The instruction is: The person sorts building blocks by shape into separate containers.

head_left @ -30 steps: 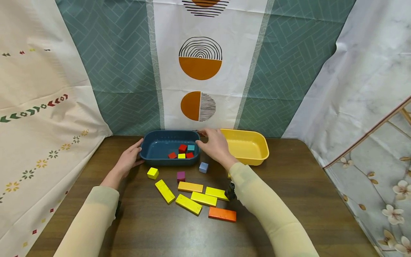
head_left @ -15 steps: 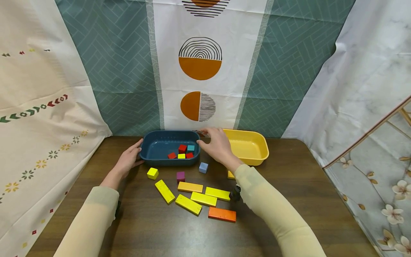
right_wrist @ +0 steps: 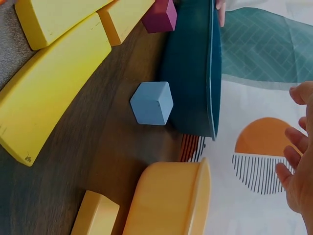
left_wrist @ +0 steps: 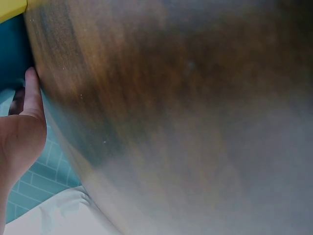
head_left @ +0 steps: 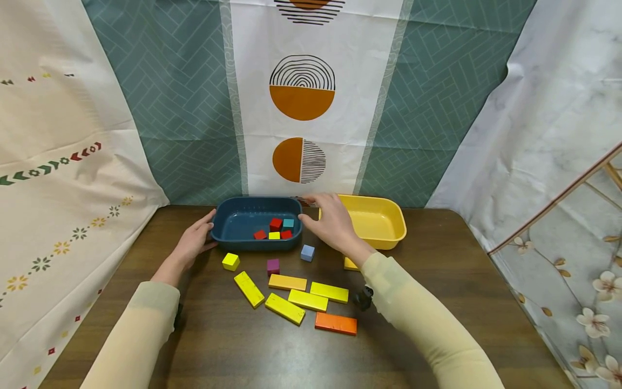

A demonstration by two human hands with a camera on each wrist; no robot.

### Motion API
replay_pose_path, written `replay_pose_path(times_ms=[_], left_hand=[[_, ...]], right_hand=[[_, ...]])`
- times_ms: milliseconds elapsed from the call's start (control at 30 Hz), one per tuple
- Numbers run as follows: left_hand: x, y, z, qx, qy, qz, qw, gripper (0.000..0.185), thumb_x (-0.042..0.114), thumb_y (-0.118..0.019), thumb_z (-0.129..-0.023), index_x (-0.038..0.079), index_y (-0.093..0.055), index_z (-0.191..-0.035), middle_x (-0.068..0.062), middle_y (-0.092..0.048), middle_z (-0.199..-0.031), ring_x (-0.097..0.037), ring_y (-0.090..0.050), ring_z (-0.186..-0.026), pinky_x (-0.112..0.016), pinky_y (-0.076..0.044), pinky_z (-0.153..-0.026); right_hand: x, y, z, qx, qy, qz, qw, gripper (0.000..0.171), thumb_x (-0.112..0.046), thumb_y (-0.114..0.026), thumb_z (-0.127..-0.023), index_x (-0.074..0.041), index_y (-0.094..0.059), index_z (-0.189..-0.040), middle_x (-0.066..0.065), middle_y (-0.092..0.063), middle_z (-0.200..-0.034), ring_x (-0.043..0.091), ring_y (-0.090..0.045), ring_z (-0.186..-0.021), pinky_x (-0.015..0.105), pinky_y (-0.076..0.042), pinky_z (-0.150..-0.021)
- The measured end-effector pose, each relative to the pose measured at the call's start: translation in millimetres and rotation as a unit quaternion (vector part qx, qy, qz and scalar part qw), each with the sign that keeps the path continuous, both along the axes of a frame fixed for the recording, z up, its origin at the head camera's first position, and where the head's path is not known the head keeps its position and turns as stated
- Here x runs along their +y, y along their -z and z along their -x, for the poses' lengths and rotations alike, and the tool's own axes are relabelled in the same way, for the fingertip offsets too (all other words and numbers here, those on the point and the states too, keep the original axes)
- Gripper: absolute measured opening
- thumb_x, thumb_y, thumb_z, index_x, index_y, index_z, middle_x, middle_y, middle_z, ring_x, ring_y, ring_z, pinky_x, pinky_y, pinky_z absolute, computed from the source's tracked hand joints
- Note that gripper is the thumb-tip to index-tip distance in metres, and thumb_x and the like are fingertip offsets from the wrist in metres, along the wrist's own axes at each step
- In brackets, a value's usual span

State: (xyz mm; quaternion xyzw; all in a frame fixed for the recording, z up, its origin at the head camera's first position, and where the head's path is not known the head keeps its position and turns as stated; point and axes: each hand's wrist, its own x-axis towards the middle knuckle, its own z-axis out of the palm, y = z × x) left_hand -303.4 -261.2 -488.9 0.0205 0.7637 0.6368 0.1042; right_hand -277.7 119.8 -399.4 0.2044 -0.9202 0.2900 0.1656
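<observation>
In the head view a dark blue plastic tub (head_left: 257,246) stands at the back of the table, with red, yellow and teal cubes inside it, such as a red cube (head_left: 276,224). My left hand (head_left: 193,242) touches the tub's left end; the left wrist view has a straight finger (left_wrist: 33,93) along its side. Raised at the tub's right end is my right hand (head_left: 331,220), overlapping the yellow tub (head_left: 396,237) in the head view. Its relaxed fingers hold nothing in the right wrist view. A light blue cube (right_wrist: 151,103) lies in front of the blue tub.
A yellow cube (head_left: 230,262) and a purple cube (head_left: 273,267) lie before the blue tub. Several flat blocks, such as an orange block (head_left: 336,323), are spread nearer. Beside my right wrist lies an orange-yellow block (head_left: 350,264). Patterned cloth (head_left: 189,108) hangs behind the table.
My right hand has shifted slightly right and its forearm has swung right, uncovering more of the orange-yellow block. The left hand stays at the tub, and the blocks have not moved.
</observation>
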Motion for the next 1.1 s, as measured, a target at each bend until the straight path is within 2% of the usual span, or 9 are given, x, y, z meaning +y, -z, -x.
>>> replay_pose_path(times_ms=[267,500,733,800,1000,1100], left_hand=[[-1,1.1,1.0,0.002,0.004,0.002,1.0,0.055,0.028,-0.028,-0.113,0.025,-0.012,-0.166,-0.016,-0.01,-0.169,-0.042,-0.033,-0.146,-0.056,-0.038,-0.109],[-2,2.0,2.2,0.002,0.001,0.001,1.0,0.055,0.027,-0.028,-0.113,0.024,-0.013,-0.166,-0.016,-0.011,-0.169,-0.041,-0.033,-0.145,-0.055,-0.039,-0.109],[-1,2.5,2.1,0.004,0.005,-0.007,1.0,0.055,0.026,-0.028,-0.113,0.025,-0.013,-0.166,-0.017,-0.011,-0.169,-0.043,-0.033,-0.145,-0.056,-0.038,-0.11],[-1,-0.9,0.3,0.001,0.007,-0.014,0.9999,0.055,0.024,-0.028,-0.113,0.024,-0.012,-0.166,-0.018,-0.009,-0.169,-0.044,-0.031,-0.146,-0.058,-0.036,-0.11],[6,-23.4,-12.4,-0.013,0.011,-0.03,0.9994,0.057,0.015,-0.029,-0.111,0.015,-0.011,-0.165,-0.023,-0.009,-0.168,-0.048,-0.03,-0.145,-0.061,-0.032,-0.111],[7,-25.9,-14.6,-0.01,0.013,-0.032,0.9993,0.057,0.015,-0.03,-0.111,0.014,-0.011,-0.165,-0.023,-0.009,-0.167,-0.048,-0.031,-0.144,-0.06,-0.032,-0.111]], right_hand=[[3,-1.5,-6.3,0.011,-0.012,0.007,1.0,0.044,-0.034,-0.075,-0.093,-0.014,-0.067,-0.132,0.002,-0.067,-0.127,0.021,-0.05,-0.119,0.04,-0.047,-0.099],[-2,0.4,-14.4,0.019,-0.042,0.005,0.999,0.044,-0.034,-0.077,-0.092,-0.012,-0.068,-0.13,0.0,-0.068,-0.126,0.02,-0.051,-0.114,0.036,-0.047,-0.096],[-11,7.1,-26.1,0.005,-0.065,0.009,0.998,0.043,-0.032,-0.078,-0.092,-0.014,-0.068,-0.13,-0.002,-0.067,-0.125,0.017,-0.051,-0.111,0.034,-0.049,-0.092],[-13,9.9,-29.7,0.001,-0.073,0.004,0.997,0.044,-0.032,-0.078,-0.091,-0.014,-0.068,-0.13,-0.001,-0.067,-0.126,0.018,-0.052,-0.113,0.035,-0.049,-0.093],[-21,21.6,-38.9,-0.013,-0.091,-0.023,0.995,0.045,-0.036,-0.079,-0.091,-0.015,-0.069,-0.13,-0.002,-0.068,-0.125,0.017,-0.052,-0.111,0.033,-0.049,-0.091],[-24,27.0,-43.5,-0.031,-0.1,-0.031,0.994,0.047,-0.039,-0.078,-0.091,-0.015,-0.068,-0.131,-0.002,-0.068,-0.126,0.016,-0.051,-0.107,0.031,-0.049,-0.086]])
